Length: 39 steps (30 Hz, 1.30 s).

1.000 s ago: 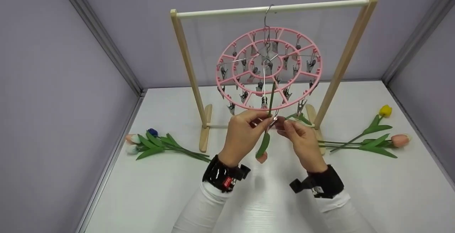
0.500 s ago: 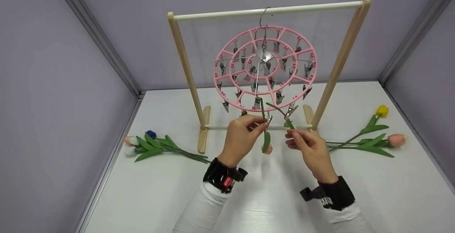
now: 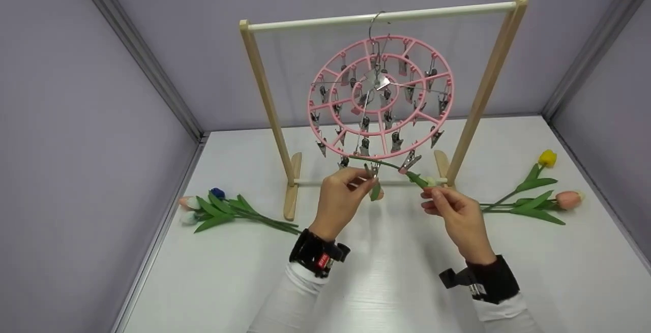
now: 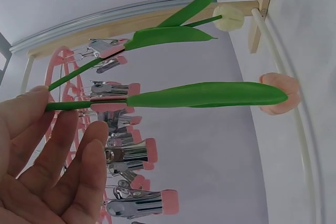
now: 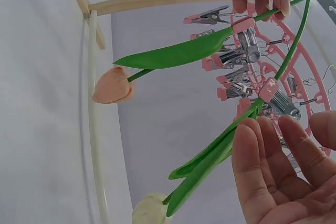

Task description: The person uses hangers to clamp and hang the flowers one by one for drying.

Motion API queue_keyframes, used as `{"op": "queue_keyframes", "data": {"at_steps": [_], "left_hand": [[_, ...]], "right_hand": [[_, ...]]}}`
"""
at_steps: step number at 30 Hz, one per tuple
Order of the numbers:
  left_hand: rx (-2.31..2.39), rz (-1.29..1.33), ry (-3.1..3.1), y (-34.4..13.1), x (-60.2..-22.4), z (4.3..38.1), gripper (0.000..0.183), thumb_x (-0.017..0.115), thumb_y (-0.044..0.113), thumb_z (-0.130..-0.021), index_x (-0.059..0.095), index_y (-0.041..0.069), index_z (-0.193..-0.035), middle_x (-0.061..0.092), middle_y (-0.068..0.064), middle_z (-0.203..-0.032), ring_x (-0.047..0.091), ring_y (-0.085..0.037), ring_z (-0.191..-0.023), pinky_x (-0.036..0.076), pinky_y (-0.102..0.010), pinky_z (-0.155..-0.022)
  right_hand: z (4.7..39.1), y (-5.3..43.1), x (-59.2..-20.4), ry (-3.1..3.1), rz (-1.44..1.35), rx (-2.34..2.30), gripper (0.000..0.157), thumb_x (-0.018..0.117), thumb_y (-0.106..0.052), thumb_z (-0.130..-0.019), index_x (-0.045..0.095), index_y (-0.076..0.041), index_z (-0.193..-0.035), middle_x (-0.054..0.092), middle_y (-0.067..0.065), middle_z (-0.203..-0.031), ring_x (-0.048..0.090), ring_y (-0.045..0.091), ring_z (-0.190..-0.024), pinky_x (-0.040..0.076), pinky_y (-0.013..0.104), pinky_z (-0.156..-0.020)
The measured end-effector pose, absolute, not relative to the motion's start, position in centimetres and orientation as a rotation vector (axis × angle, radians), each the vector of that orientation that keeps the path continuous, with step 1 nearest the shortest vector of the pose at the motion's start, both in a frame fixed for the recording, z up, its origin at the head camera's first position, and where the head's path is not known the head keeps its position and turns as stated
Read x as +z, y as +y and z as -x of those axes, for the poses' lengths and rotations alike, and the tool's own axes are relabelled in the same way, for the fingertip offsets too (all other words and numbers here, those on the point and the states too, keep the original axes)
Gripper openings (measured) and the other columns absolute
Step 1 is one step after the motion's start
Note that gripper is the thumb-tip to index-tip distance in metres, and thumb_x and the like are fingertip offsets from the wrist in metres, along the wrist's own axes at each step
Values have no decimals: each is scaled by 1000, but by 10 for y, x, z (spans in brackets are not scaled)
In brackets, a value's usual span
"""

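My left hand [image 3: 339,198] pinches the green stem end of a peach tulip [image 4: 281,94] between thumb and fingers. A metal clip with pink tips [image 4: 113,88] grips that stem just beyond the fingers, and the flower hangs head down. Beside it a white tulip [image 4: 229,17] hangs tilted from another clip [image 5: 269,90], its stem slanting across toward my left fingertips. My right hand [image 3: 455,216] is by the white tulip's leaves [image 5: 210,166], fingers loosely bent and thumb apart from them. Both clips belong to the round pink hanger [image 3: 381,133].
The hanger hooks over the white bar [image 3: 325,20] of a wooden stand [image 3: 264,86], with several more clips dangling. At left lies a bunch of tulips [image 3: 218,208], blue, peach and pale. To the right are a yellow tulip [image 3: 548,158] and a peach tulip [image 3: 568,200] on the white table [image 3: 371,292].
My right hand has drawn away from the left, to the right and nearer. The white tulip's stem has swung leftward toward my left hand. The hanger has turned a little; my left hand still pinches the stem.
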State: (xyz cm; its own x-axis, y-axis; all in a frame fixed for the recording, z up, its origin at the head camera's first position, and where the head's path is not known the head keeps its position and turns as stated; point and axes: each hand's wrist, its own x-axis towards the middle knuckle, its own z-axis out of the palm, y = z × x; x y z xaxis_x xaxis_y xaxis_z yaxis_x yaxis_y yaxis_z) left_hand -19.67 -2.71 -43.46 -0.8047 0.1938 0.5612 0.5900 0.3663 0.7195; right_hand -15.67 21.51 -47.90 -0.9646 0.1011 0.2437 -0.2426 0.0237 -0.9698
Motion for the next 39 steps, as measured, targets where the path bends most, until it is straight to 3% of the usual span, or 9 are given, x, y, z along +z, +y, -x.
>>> {"op": "queue_keyframes", "data": {"at_steps": [10,17,22,28,36,39], "left_hand": [[-1436,675,-2220,-32,-442,199,14,77,11,-87,76,5,-100,73,0,-96,67,-8,-82,55,-21,-71],[-1424,692,-2239,-39,-449,195,23,77,19,-88,75,5,-106,72,-3,-99,69,-12,-84,55,-22,-70],[-1447,701,-2277,-45,-457,190,32,77,18,-89,71,3,-116,70,-7,-108,68,-18,-89,55,-28,-72],[-1460,546,-2367,-56,-472,181,49,78,10,-87,62,2,-132,66,-10,-116,66,-22,-95,56,-32,-74],[-1476,445,-2471,-71,-498,164,51,75,17,-91,57,-1,-136,66,-6,-111,66,-19,-94,56,-31,-74],[-1508,448,-2484,-73,-506,156,51,73,23,-93,58,0,-136,68,-6,-108,66,-19,-94,56,-30,-74]], "right_hand": [[155,224,-478,-2067,-106,1996,34,61,-22,-100,68,8,-114,69,22,-107,70,27,-88,57,34,-79],[153,231,-484,-2100,-70,1979,35,60,-24,-101,68,6,-117,69,21,-109,70,26,-89,57,34,-80],[151,240,-490,-2139,-42,1932,37,59,-25,-101,67,7,-119,69,20,-109,70,23,-88,57,32,-78],[148,256,-499,-2191,-26,1900,39,58,-25,-102,65,8,-122,72,11,-107,70,24,-90,57,31,-78],[146,292,-514,-2252,51,1825,38,59,-22,-101,63,9,-123,72,7,-108,70,16,-89,56,26,-77],[147,308,-518,-2298,99,1781,39,60,-22,-100,63,10,-123,72,0,-104,70,13,-88,56,24,-77]]}}
